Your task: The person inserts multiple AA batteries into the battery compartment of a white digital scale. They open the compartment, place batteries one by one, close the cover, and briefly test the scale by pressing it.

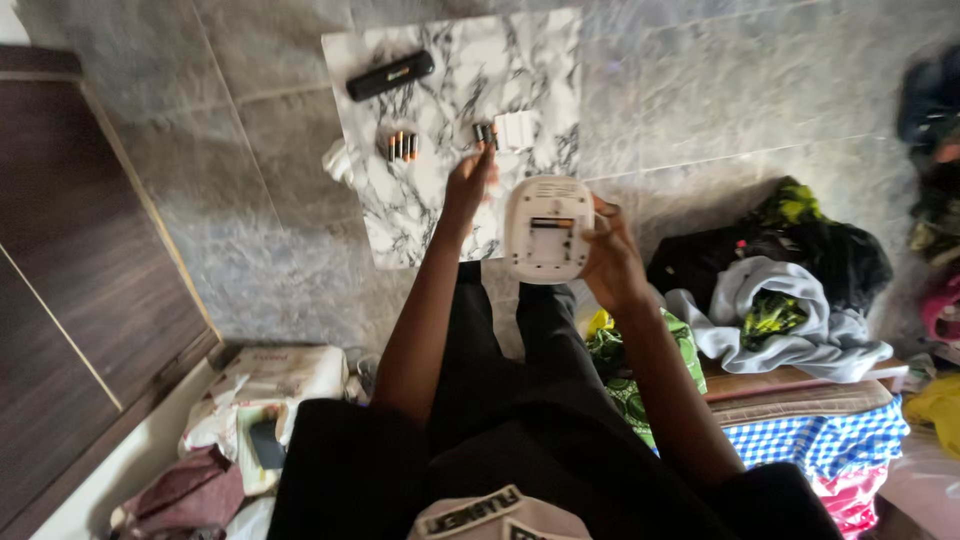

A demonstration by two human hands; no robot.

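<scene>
My right hand (608, 255) holds a white rounded device (546, 228) upside down, its open battery slot facing up. My left hand (469, 183) reaches forward over a marble-patterned board (440, 215), fingertips at a pair of dark batteries (485, 133) beside a small white cover piece (516, 130). A second group of batteries with orange ends (402, 146) lies further left on the board. A black remote-like bar (390, 76) rests near the board's far left corner.
Grey tiled floor (720, 90) surrounds the board. A pile of clothes (790, 290) and a blue checked cloth (820, 440) lie at right. A dark wooden panel (70, 260) runs along the left, with bags (265, 385) below. My black-trousered legs (500, 380) extend forward.
</scene>
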